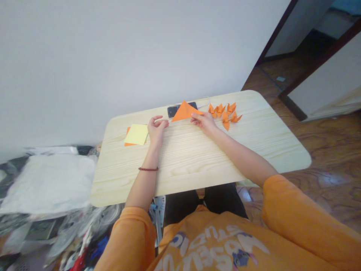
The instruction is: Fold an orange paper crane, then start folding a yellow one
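Orange sleeves frame a pale wood-grain table with rounded corners, set against a white wall. Right hand pinches a flat orange paper triangle at the table's far edge; left hand rests half-curled and empty on the table's wood.

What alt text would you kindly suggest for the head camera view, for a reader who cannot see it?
A person's right hand holds an orange paper triangle by one corner on a pale wooden table, the left hand beside it. Small folded orange pieces lie right, yellow paper left, a phone behind.
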A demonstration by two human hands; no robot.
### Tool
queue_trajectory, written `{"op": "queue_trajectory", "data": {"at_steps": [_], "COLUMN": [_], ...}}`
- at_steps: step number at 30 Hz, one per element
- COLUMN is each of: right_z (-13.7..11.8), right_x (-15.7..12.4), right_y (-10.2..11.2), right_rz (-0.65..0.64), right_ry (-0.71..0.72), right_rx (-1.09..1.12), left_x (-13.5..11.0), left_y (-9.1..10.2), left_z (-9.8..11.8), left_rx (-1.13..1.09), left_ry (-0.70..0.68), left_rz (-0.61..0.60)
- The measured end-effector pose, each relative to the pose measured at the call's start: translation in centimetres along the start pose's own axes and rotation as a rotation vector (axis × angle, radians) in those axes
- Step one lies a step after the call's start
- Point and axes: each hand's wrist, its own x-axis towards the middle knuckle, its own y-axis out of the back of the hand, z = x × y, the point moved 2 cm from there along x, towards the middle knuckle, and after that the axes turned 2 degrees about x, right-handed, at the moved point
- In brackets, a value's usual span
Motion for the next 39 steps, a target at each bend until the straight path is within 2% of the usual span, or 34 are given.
{"op": "queue_trajectory", "data": {"at_steps": [2,5,6,11,18,24,28,34,39], "right_z": [0.2,0.3,0.4,0.3,0.1,0.4,0.5,0.3,0.0], "right_x": [-0.1,-0.4,-0.5,-0.7,-1.2,-0.9,-0.9,-1.3,-1.3], "right_y": [-0.1,-0.4,-0.4,-0.6,-0.9,-0.9,-1.0,-1.3,-1.2], "right_rz": [-0.043,-0.102,-0.119,-0.171,-0.212,-0.177,-0.201,-0.216,-0.181], "right_ry": [0.004,0.025,0.034,0.061,0.098,0.059,0.035,0.114,0.131], "right_rx": [-0.041,-0.111,-0.128,-0.169,-0.290,-0.204,-0.145,-0.305,-0.295], "left_x": [-0.5,-1.6,-2.0,-2.6,-2.5,-2.3,-2.3,-2.4,-2.3], "left_y": [-0.7,-2.0,-2.3,-2.7,-2.7,-3.0,-3.2,-3.3,-3.2], "left_z": [-0.1,-0.3,-0.3,-0.6,-0.5,-0.7,-0.9,-0.9,-0.7], "left_rx": [-0.034,0.047,0.083,0.156,0.131,0.075,0.045,0.045,0.063], "left_ry": [0.052,0.061,0.056,0.030,-0.014,-0.029,-0.025,-0.039,-0.041], "left_rz": [-0.073,-0.207,-0.219,-0.174,-0.173,-0.174,-0.169,-0.191,-0.177]}}
